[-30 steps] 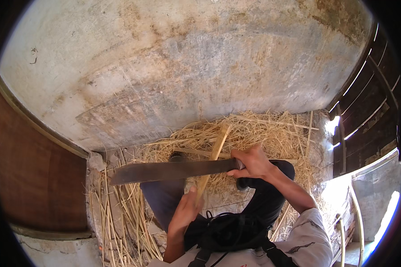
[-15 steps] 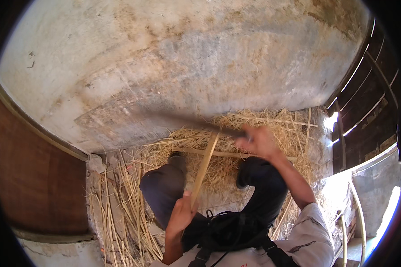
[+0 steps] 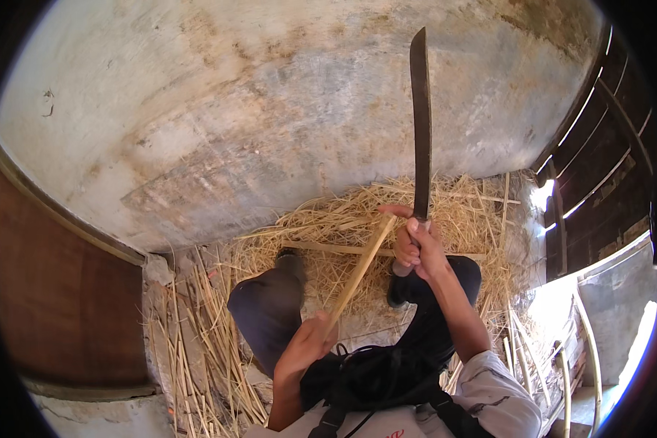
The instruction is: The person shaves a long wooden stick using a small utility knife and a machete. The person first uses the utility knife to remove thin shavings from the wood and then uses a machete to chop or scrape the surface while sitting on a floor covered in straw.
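Note:
My right hand grips the handle of a long dark machete, its blade pointing up and away toward the wall. The index finger of that hand reaches out to the far end of a pale split-bamboo strip. Lower down, my left hand is closed round the near end of the strip, which slants up to the right between my knees. The blade stands apart from the strip, to its right.
Shavings heap on the floor against a stained wall. Long thin strips lie at my left, beside a brown panel. A wooden slat crosses beyond my feet. Dark boards and upright poles stand at right.
The machete has swung from lying blurred across the strip, tip to the left, to upright. The strip's far end has tilted right, and my right index finger has stretched out to it.

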Demonstrator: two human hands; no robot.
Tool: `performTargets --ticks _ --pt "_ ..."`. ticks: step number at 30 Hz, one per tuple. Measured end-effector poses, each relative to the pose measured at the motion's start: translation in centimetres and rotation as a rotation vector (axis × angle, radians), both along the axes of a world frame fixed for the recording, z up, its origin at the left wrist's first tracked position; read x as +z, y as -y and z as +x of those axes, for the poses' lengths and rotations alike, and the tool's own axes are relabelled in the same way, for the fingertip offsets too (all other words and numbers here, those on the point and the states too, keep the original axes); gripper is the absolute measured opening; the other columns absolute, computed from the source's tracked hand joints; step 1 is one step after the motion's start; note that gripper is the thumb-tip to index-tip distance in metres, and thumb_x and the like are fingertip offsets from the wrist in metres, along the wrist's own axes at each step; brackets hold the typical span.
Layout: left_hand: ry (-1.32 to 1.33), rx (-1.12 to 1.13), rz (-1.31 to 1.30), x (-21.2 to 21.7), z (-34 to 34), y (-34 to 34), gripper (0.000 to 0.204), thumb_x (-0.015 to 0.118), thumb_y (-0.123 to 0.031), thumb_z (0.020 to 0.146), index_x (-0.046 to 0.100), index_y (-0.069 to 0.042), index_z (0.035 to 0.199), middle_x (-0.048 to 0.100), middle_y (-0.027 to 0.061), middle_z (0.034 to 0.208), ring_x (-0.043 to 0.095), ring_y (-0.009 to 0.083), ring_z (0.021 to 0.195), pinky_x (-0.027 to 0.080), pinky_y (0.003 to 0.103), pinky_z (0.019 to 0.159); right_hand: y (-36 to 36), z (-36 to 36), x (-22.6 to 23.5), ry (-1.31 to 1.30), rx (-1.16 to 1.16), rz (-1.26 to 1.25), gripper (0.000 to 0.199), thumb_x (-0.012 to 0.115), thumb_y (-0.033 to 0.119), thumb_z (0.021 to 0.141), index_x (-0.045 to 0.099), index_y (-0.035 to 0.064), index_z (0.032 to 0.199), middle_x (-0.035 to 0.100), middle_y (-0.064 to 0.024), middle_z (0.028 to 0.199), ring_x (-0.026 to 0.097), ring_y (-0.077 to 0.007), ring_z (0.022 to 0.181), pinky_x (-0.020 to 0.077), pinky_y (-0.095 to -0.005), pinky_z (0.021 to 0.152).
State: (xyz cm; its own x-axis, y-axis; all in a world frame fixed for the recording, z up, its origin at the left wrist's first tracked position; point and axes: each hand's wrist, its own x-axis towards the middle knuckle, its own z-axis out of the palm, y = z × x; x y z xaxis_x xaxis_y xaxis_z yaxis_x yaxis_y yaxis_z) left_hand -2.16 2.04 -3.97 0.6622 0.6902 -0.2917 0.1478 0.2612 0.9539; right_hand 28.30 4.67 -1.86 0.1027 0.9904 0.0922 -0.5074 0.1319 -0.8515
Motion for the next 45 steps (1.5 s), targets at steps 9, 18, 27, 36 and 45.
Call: performTargets --ticks 9,18,27,36,45 --pt "-0.002 0.060 0.158 0.4 1.0 -0.2 0.052 0.041 -0.048 0.116 0.053 -0.006 0.087 0.046 -0.0025 0.071 0.043 0.0051 0.057 0.034 0.024 0.050 -0.8 -0.5 1.8 0.045 -0.175 -0.083 0.024 0.080 0.024 0.099 0.064 0.0065 0.102 0.043 0.0072 0.057 0.039 -0.0041 0.044 0.0317 -0.0245 0.043" --pt "-0.156 0.071 0.281 -0.5 0.0 -0.3 0.035 0.053 -0.034 0.114 0.058 -0.005 0.095 0.049 -0.0028 0.064 0.045 0.0056 0.056 0.036 0.025 0.050 -1.1 -0.7 2.9 0.050 -0.177 -0.180 0.028 0.076 0.028 0.102 0.056 0.0105 0.092 0.046 0.0059 0.058 0.040 -0.0048 0.043 0.0330 -0.0240 0.043" --pt "-0.087 0.172 -0.044 1.2 0.5 -0.9 0.047 0.049 -0.048 0.113 0.055 -0.010 0.086 0.040 -0.0037 0.062 0.042 0.0075 0.054 0.035 0.023 0.049 2.0 1.4 -1.9 1.089 -0.314 0.042 0.027 0.080 0.028 0.093 0.067 0.0034 0.095 0.055 -0.0061 0.059 0.059 -0.0175 0.050 0.0456 -0.0363 0.050" --pt "-0.159 0.097 -0.001 1.0 0.8 -1.3 0.036 0.060 -0.032 0.111 0.064 -0.002 0.093 0.047 -0.0059 0.065 0.044 0.0054 0.057 0.037 0.028 0.052 2.6 0.4 -2.9 1.201 -0.248 0.169 0.023 0.081 0.023 0.083 0.068 0.0063 0.092 0.061 -0.0125 0.064 0.068 -0.0317 0.058 0.0521 -0.0415 0.057" --pt "-0.240 0.108 0.303 1.7 0.1 -1.0 0.029 0.071 -0.022 0.106 0.062 0.002 0.093 0.044 -0.0046 0.068 0.039 0.0063 0.068 0.035 0.031 0.056 1.9 0.9 -1.8 1.218 -0.246 0.062 0.027 0.080 0.026 0.084 0.069 0.0058 0.098 0.063 -0.0157 0.064 0.069 -0.0352 0.059 0.0537 -0.0442 0.057"
